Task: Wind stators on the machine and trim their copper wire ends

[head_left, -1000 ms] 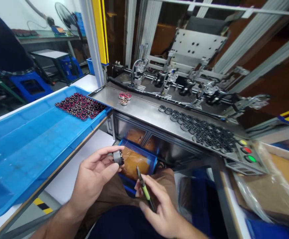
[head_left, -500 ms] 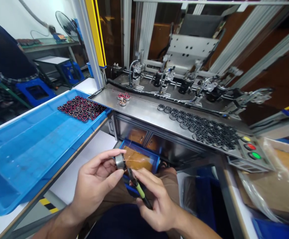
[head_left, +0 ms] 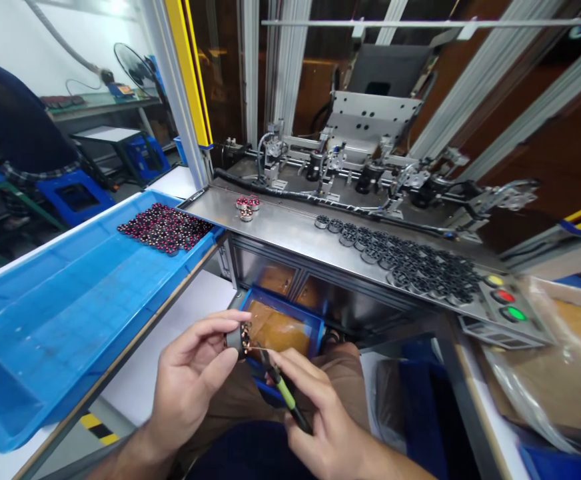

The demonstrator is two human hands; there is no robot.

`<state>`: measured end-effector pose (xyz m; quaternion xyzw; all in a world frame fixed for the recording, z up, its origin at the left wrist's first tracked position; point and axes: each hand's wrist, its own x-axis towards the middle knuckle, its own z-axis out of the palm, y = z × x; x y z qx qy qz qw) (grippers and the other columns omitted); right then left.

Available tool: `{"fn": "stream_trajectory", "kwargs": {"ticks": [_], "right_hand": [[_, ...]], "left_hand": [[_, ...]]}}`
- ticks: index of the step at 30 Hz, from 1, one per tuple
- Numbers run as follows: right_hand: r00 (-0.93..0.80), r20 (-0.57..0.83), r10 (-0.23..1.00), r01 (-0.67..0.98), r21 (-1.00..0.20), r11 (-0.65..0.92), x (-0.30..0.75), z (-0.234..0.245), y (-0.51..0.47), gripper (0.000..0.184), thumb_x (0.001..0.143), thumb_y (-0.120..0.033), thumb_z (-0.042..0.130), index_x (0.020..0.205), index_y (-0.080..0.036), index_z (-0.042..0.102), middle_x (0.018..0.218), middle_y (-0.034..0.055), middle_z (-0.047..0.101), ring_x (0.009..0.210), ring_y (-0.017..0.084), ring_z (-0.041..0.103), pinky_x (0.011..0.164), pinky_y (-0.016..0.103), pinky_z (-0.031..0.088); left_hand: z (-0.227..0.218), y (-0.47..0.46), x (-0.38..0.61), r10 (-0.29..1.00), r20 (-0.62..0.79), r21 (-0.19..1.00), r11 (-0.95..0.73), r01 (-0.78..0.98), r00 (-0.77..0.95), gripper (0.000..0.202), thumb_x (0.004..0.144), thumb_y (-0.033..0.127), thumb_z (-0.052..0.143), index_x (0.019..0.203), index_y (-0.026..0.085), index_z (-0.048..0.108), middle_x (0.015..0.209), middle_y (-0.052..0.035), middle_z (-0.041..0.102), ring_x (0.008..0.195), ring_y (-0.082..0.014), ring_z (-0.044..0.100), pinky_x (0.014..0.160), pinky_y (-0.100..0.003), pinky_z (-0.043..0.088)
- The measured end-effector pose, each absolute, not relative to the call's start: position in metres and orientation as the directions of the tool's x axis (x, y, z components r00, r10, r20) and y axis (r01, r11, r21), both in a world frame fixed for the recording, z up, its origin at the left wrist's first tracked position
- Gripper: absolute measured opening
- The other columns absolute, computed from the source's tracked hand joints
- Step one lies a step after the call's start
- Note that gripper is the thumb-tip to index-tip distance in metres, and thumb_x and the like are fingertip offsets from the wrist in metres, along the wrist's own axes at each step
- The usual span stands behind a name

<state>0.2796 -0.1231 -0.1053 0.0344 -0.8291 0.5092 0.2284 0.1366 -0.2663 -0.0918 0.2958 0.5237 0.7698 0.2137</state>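
My left hand [head_left: 188,383] pinches a small round wound coil part [head_left: 239,337] between thumb and fingers, over my lap. My right hand [head_left: 323,417] grips a slim green-handled tool [head_left: 281,390], its dark tip touching the coil's copper windings. Just behind the coil sits a small blue bin [head_left: 283,327] holding brownish material. On the steel shelf [head_left: 290,230] lie three finished coils [head_left: 246,205] at the left and several black empty cores [head_left: 410,263] at the right.
A large blue tray [head_left: 45,313] at the left holds several red-wound coils [head_left: 163,227] in its far corner. Yellow, red and green buttons [head_left: 504,297] sit at the shelf's right end. Winding machinery [head_left: 360,160] stands behind. A plastic-lined box [head_left: 560,360] is at the right. Another person's dark sleeve [head_left: 5,127] shows far left.
The tool tip has moved up from below the coil to touch its windings. My left hand turned the coil, which now shows its copper side. The view tilted slightly.
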Motion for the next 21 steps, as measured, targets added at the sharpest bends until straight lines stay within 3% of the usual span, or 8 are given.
{"fn": "stream_trajectory", "kwargs": {"ticks": [3, 12, 21], "right_hand": [[-0.876, 0.453, 0.168, -0.327, -0.811, 0.485, 0.276, -0.101, -0.125, 0.084, 0.060, -0.005, 0.048, 0.141, -0.027, 0.041, 0.097, 0.0055, 0.060, 0.088, 0.021, 0.062, 0.072, 0.028, 0.054], [-0.866, 0.480, 0.139, -0.362, -0.794, 0.488, 0.269, -0.102, -0.130, 0.087, 0.059, -0.005, 0.047, 0.143, -0.026, 0.041, 0.098, 0.0064, 0.060, 0.089, 0.022, 0.063, 0.071, 0.030, 0.054], [-0.892, 0.422, 0.159, -0.280, -0.796, 0.537, 0.271, -0.105, -0.131, 0.076, 0.063, -0.007, 0.049, 0.137, -0.025, 0.049, 0.081, 0.0039, 0.062, 0.067, 0.020, 0.059, 0.056, 0.029, 0.048]], "left_hand": [[-0.090, -0.267, 0.137, 0.579, 0.310, 0.926, -0.363, 0.102, -0.754, 0.026, 0.085, 0.008, 0.063, 0.104, 0.025, 0.070, 0.116, -0.0042, 0.071, 0.114, -0.0170, 0.064, 0.101, -0.027, 0.050], [-0.087, -0.269, 0.137, 0.555, 0.385, 0.919, -0.307, 0.248, -0.738, 0.030, 0.083, 0.006, 0.063, 0.104, 0.026, 0.069, 0.116, -0.0046, 0.070, 0.112, -0.0197, 0.064, 0.097, -0.031, 0.052], [-0.091, -0.275, 0.136, 0.578, 0.420, 0.907, -0.266, 0.325, -0.700, 0.034, 0.082, 0.003, 0.063, 0.105, 0.027, 0.067, 0.116, -0.0035, 0.069, 0.113, -0.0205, 0.063, 0.098, -0.032, 0.049]]}}
